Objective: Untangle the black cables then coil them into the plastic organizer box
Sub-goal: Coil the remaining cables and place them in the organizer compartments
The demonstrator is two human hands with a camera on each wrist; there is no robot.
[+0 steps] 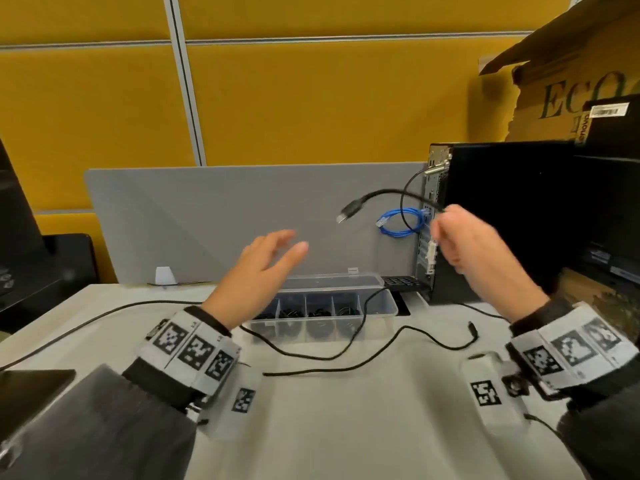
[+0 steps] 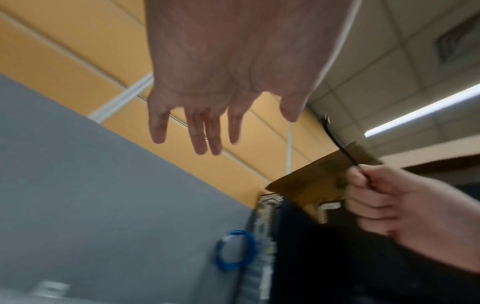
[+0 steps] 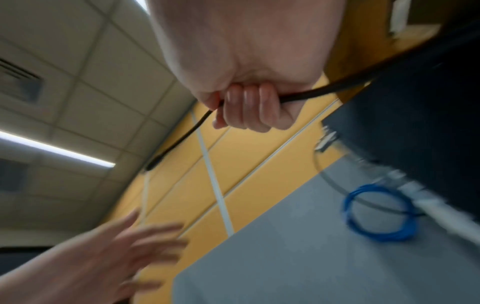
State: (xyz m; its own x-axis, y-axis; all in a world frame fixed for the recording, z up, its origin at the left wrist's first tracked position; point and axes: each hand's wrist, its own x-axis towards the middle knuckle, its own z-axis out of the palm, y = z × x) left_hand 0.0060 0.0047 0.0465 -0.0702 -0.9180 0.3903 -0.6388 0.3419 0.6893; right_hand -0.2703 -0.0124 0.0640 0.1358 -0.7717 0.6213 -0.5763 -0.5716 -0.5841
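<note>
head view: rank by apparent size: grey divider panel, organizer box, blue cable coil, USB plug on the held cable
1. grey divider panel
2. organizer box, partly hidden by the left hand
3. blue cable coil
4. USB plug, raised nearer the camera, so its size is flattered

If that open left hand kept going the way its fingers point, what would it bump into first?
Most likely the plug end of the black cable that the right hand holds up; the left hand points up toward it. Depth is unclear, so it might pass by and reach the grey divider.
</note>
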